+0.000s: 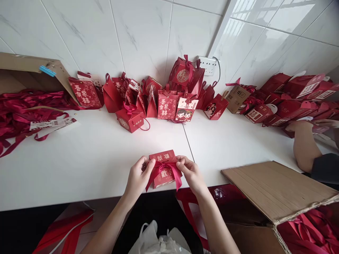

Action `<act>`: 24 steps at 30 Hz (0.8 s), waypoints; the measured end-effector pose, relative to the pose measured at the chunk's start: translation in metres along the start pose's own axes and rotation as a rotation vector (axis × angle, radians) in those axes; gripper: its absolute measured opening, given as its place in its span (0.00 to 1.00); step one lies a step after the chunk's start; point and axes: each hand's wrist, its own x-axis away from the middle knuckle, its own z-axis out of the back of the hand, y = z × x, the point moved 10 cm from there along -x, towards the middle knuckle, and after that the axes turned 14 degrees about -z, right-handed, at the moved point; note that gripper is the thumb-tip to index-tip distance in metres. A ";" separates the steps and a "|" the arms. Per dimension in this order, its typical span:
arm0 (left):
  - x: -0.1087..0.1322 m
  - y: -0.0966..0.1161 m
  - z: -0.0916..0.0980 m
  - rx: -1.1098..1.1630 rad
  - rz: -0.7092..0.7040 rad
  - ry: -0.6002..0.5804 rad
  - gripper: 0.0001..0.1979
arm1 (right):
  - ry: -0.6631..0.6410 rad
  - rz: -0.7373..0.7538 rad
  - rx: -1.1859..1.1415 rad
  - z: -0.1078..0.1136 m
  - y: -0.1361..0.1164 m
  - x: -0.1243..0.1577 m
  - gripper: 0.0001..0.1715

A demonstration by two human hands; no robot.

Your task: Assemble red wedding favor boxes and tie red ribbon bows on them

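A small red gift box (162, 182) with gold Chinese lettering lies at the front edge of the white table (106, 155). A dark pink ribbon (161, 169) is tied across it in a bow, its two tails hanging down over the box's near side. My left hand (143, 173) pinches the left part of the bow between thumb and fingers. On the other side, my right hand (191, 173) pinches the ribbon at the box's right edge. Both hands rest close against the box.
Several red gift boxes (167, 106) stand along the tiled wall, before a power strip (208, 66). Red ribbons fill a cardboard box (34, 60) at left. More boxes (280, 109) are piled at right, where another person's arm (305, 141) reaches. An open carton (278, 187) stands front right.
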 end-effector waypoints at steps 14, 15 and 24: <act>0.006 0.002 -0.004 -0.070 -0.121 0.087 0.18 | -0.026 -0.088 -0.315 0.002 0.012 -0.004 0.21; 0.006 0.001 -0.006 -0.060 -0.115 0.068 0.17 | -0.027 -0.107 -0.325 0.002 0.013 -0.005 0.22; -0.002 -0.009 -0.012 0.091 -0.047 -0.050 0.18 | 0.062 -0.107 -0.045 0.016 0.014 -0.008 0.26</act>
